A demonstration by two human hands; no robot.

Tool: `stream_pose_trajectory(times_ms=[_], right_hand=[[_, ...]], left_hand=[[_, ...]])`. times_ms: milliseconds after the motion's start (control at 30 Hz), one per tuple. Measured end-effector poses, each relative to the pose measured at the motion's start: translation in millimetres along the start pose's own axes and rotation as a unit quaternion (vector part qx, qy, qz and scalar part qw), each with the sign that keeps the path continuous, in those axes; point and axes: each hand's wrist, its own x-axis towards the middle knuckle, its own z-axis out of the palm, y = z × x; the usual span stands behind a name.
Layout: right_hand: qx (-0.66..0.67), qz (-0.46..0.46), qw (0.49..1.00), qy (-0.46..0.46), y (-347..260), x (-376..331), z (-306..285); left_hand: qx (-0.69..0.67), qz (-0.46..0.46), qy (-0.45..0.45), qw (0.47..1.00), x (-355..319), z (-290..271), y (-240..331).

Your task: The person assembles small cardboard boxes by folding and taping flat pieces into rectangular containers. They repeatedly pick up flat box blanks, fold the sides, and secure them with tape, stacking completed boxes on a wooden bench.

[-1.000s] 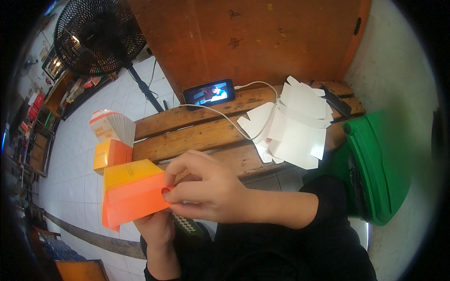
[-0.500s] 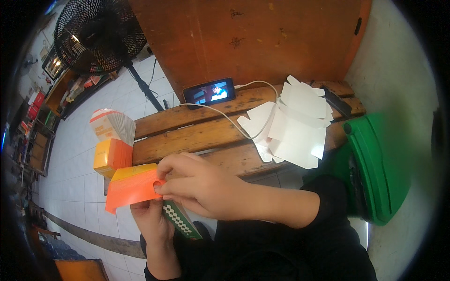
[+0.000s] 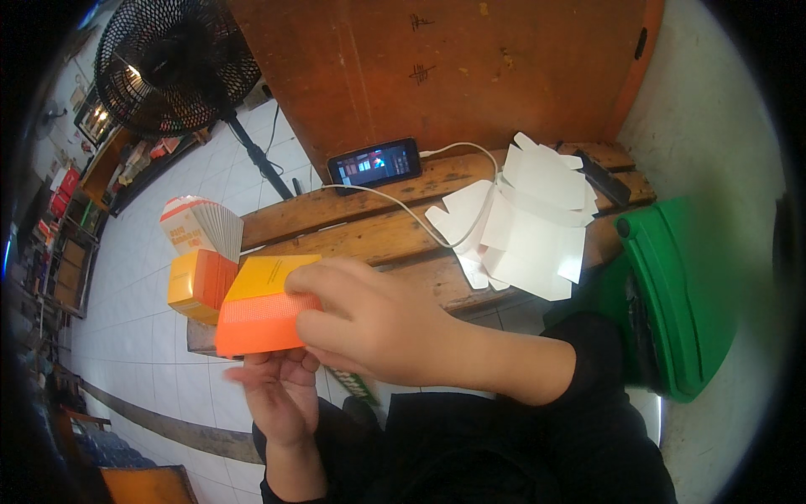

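My right hand [image 3: 361,315] grips the right end of a folded yellow-and-orange carton [image 3: 262,323], thumb and fingers closed on it. The carton is tilted, its yellow panel up and its orange side toward me. Just below its lower edge is my left hand [image 3: 281,399], palm up, with the thumb spread aside and slightly blurred. Its fingers are loosely curved, their tips partly hidden by the carton. A green piece with a white checked pattern [image 3: 354,386] shows under my right hand, mostly covered. Behind the carton stand a yellow-and-orange stack [image 3: 201,281] and a fanned stack of flat cartons [image 3: 201,223].
A wooden slatted bench [image 3: 353,239] carries a phone [image 3: 374,165] with a white cable [image 3: 395,200], a pile of flat white cartons [image 3: 533,227] and a dark object [image 3: 603,179]. A green bin [image 3: 680,302] stands right; a fan [image 3: 176,67] stands far left.
The carton has moved right and turned, showing more of its yellow panel. My left hand's thumb has come off it and spread out. The green checked piece is now more covered.
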Motion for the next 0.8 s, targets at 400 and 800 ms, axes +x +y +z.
stream_pose_trajectory(times_ms=[400, 800], right_hand=[[-0.052, -0.012, 0.998, -0.023, -8.5, -2.3, -4.6], [-0.002, 0.016, 1.000, 0.013, -11.9, -3.9, -5.1]], left_hand=[[0.160, 0.185, 0.164, 0.956, 13.3, -14.3, 2.1], [0.337, 0.201, 0.092, 0.915, -5.2, -10.1, -13.1]])
